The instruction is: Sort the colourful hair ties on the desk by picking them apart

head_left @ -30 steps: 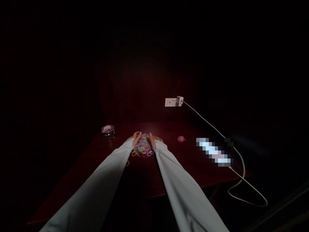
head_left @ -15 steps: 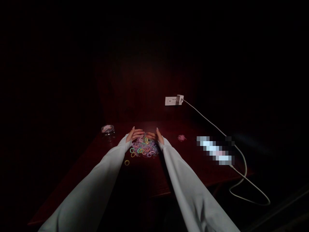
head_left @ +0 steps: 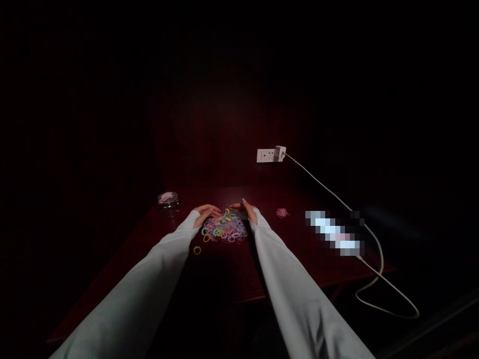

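the dark table (head_left: 288, 254) bears one jar (head_left: 168, 200) at its far left corner. around one band heap (head_left: 227, 229), the left hand (head_left: 205, 213) curves inward, grip unclear; the right hand (head_left: 251, 211) has thumb and fingers apart.

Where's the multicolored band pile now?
Head view, below and slightly left of center: the multicolored band pile lies on the table, between the left hand and right hand.

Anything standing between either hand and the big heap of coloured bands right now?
Nothing visible. The left hand and right hand flank the far part of the heap directly. The small pink bunch and the clear jar both lie outside the hands, not between.
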Motion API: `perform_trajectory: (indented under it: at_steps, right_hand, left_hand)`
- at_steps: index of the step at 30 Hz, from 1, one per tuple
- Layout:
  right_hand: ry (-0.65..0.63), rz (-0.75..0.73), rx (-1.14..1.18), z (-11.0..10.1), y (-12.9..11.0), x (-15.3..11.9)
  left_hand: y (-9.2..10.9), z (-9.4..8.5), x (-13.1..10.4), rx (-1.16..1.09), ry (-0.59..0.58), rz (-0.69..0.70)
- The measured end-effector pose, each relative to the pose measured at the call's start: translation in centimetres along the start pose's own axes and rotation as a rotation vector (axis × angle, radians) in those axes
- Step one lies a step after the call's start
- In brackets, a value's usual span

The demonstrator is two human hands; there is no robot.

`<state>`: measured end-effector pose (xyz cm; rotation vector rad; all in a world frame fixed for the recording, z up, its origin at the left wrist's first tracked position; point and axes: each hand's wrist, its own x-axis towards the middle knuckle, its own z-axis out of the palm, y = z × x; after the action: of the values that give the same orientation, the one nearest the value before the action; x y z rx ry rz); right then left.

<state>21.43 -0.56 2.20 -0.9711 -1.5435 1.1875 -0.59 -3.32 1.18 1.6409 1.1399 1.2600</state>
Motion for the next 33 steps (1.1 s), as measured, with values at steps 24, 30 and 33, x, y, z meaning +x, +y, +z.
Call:
perform_trajectory:
  at_steps: [24,30,33]
  right_hand:
    - [0.012,-0.204,-0.666,0.7,0.4,-1.7]
    - [0.185,-0.103,-0.748,0.4,-1.0,-2.0]
    - [0.201,-0.123,-0.719,0.4,-1.1,-2.1]
  left_hand:
    - [-2.1,-1.0,-0.2,0.675,-0.013,0.041]
    - [-1.3,0.1,-0.9,0.724,-0.056,0.099]
    - [-1.4,-0.1,-0.6,0.739,-0.115,0.101]
